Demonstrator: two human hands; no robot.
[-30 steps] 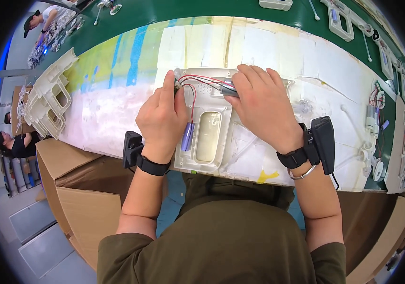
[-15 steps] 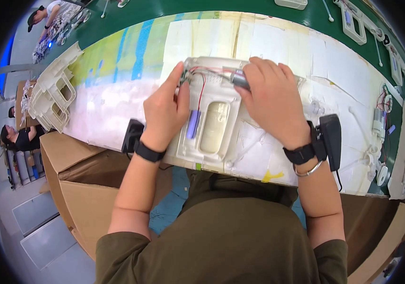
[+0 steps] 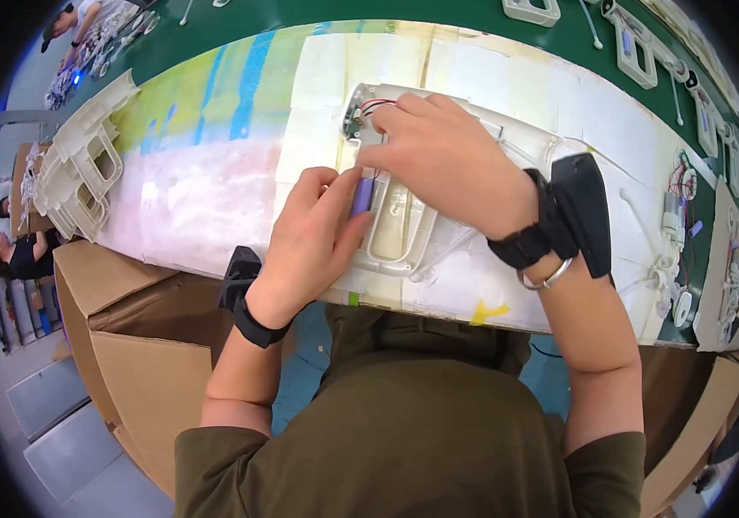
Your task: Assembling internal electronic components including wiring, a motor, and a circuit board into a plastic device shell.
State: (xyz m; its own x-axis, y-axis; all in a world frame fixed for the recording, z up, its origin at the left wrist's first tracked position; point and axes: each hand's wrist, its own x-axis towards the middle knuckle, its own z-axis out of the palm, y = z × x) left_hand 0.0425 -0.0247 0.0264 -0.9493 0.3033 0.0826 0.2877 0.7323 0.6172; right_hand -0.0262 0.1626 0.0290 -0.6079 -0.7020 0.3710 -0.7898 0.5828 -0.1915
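A white plastic housing half lies on the paper-covered table with its hollow side up. A small green circuit board sits at its left end, with red and black wires running from it. My left hand has thumb and forefinger closed about a purple cylindrical battery beside the oblong handle opening. Over the middle of the housing, my right hand is closed, its fingertips near the wires above the battery. What those fingertips hold is hidden, and the hand covers much of the housing's inside.
Stacked white housings stand at the table's left end. On the right lie a wired motor assembly and white plastic parts. Cardboard boxes stand below the table's near edge. More housings lie on the green surface beyond; people are at far left.
My right hand has left the grey cylindrical motor and moved left to the wires. My left hand has come down from the circuit board to the battery.
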